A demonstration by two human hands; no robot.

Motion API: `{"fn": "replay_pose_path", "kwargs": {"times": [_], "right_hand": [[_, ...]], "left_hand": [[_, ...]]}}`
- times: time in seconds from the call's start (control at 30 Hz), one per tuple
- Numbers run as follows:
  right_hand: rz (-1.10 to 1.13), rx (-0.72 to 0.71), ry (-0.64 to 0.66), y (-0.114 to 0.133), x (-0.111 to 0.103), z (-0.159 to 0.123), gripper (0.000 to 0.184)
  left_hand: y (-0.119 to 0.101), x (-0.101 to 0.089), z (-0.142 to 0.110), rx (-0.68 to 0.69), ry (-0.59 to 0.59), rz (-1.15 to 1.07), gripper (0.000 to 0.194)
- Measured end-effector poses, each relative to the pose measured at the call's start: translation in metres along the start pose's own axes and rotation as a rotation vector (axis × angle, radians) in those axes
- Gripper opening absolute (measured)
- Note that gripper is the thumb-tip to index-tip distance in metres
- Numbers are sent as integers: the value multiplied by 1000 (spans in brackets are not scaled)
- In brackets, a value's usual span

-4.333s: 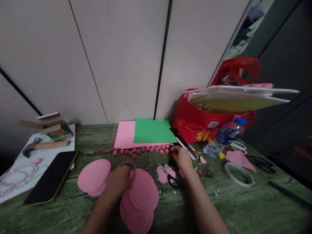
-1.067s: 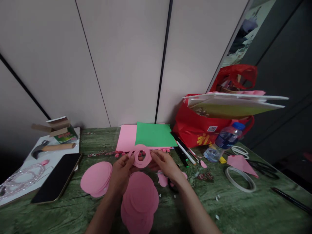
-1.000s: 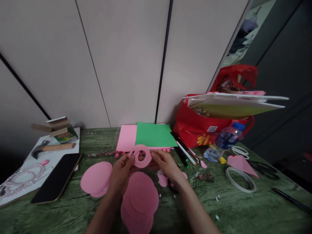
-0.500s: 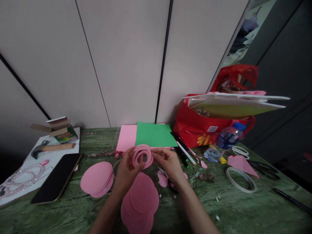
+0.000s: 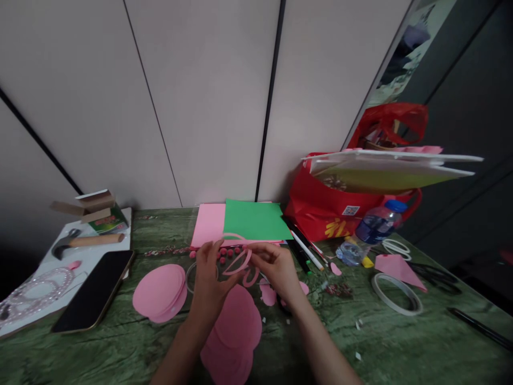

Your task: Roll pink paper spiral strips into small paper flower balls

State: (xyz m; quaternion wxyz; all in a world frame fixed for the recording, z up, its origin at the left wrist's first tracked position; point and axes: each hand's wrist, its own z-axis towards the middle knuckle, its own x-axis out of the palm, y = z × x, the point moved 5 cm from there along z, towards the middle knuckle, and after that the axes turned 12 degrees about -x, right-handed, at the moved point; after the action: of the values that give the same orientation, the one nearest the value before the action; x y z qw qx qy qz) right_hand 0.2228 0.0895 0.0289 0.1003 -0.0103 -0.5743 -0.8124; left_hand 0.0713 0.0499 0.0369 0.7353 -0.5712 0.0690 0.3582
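My left hand (image 5: 207, 280) and my right hand (image 5: 276, 267) hold a pink paper spiral strip (image 5: 231, 271) between them, above the table. Its loops stand apart and twisted, one of them rising behind the left fingers. The right thumb and fingertips pinch its right side; the left fingers and thumb close on its left side. Under the hands lies a pile of pink paper discs (image 5: 236, 326). To the left is a second stack of pink discs (image 5: 158, 291). The right wrist partly covers some scissors and pink paper scraps (image 5: 267, 295).
Behind the hands lie green paper (image 5: 256, 220) and pink paper (image 5: 209, 222), with small red beads (image 5: 229, 252) in front. At right are pens (image 5: 306, 248), a red bag (image 5: 320, 214), a bottle (image 5: 372, 230) and a tape roll (image 5: 396, 294). A phone (image 5: 96, 291) and hammer (image 5: 86, 241) are left.
The spiral lay flat in concentric rings facing me; now its loops are pulled apart and twisted. The left hand has turned and shifted slightly right, uncovering the red beads.
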Motion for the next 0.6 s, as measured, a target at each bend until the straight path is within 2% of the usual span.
{"fn": "replay_pose_path", "kwargs": {"times": [0.1,0.23,0.3,0.43,0.6], "right_hand": [[-53,-20,22,2,0,0,21],[-49,-60,77,5,5,-1,16],[-36,-77,107,6,8,-2,15],[-27,-54,146,1,11,-3,18],[-273,-49,263,-12,16,-7,37]], "left_hand": [[-5,0,-2,77,11,-48,50],[-11,0,-3,128,89,-189,17],[-8,0,-2,20,116,-277,13],[5,1,-1,-335,170,-414,12],[12,4,1,-533,248,-694,21]]}}
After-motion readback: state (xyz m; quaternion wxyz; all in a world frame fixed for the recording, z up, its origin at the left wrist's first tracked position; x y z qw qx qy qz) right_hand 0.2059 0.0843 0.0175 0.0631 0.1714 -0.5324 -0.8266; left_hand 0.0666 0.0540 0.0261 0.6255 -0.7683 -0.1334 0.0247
